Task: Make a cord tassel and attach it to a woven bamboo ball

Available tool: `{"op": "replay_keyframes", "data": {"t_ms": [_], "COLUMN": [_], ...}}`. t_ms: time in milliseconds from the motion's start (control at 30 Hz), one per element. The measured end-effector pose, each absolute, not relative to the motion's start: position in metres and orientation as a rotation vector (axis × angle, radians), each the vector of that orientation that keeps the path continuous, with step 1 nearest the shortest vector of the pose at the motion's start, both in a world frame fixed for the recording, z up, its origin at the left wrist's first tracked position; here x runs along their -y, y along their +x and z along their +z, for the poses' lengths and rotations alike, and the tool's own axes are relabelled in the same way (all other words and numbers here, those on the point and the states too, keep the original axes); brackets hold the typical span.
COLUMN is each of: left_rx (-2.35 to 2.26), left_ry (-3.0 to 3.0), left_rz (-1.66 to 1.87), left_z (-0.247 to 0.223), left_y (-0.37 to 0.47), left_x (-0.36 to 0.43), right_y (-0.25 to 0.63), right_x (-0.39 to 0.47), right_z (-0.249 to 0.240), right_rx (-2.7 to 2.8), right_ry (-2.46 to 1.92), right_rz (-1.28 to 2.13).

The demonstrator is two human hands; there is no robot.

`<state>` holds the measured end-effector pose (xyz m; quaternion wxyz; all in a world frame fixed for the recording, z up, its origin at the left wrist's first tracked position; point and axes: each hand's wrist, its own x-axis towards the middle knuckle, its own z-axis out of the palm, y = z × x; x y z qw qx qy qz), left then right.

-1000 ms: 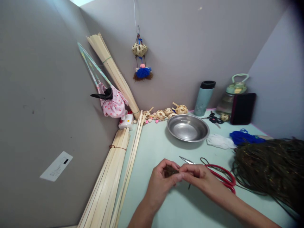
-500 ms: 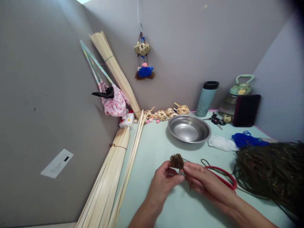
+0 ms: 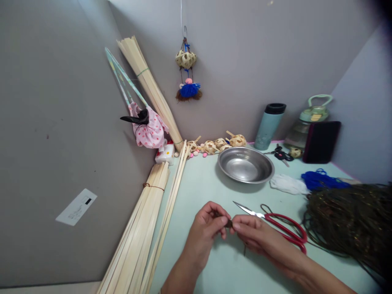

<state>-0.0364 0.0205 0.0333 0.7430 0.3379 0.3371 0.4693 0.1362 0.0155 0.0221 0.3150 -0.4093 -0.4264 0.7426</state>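
L hand [image 3: 203,230] & R hand [image 3: 260,234], fingertips closed, pinch mostly hidden brown tuft [image 3: 229,223]; round woven-strip balls [image 3: 237,140] nr back edge of table [image 3: 196,185].

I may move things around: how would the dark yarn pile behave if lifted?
The dark yarn pile would probably flop, since its strands look loose and tangled. Stray strands trailing onto the table might drag, perhaps nudging the red-handled scissors beside them.

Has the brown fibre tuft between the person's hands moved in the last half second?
Yes: the brown fibre tuft now sits lower in view, farther from the round silver metal bowl, mostly hidden by the left hand.
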Motion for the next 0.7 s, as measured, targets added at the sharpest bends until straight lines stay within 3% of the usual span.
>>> {"op": "replay_keyframes", "data": {"t_ms": [233, 500, 700], "left_rx": [-0.768, -0.602, -0.702], "left_ry": [0.644, 0.886, 0.977], "left_rz": [1.166, 0.879, 0.962], "left_z": [0.025, 0.025, 0.030], "left_y": [-0.037, -0.031, -0.034], "left_x": [-0.023, -0.017, -0.016], "right_y": [0.139, 0.137, 0.138], "right_x": [-0.018, -0.015, -0.013], "right_z": [0.020, 0.019, 0.021], "right_rx": [0.853, 0.774, 0.880], "right_ry": [-0.930, -0.836, -0.886], "right_rz": [1.991, 2.035, 2.105]}}
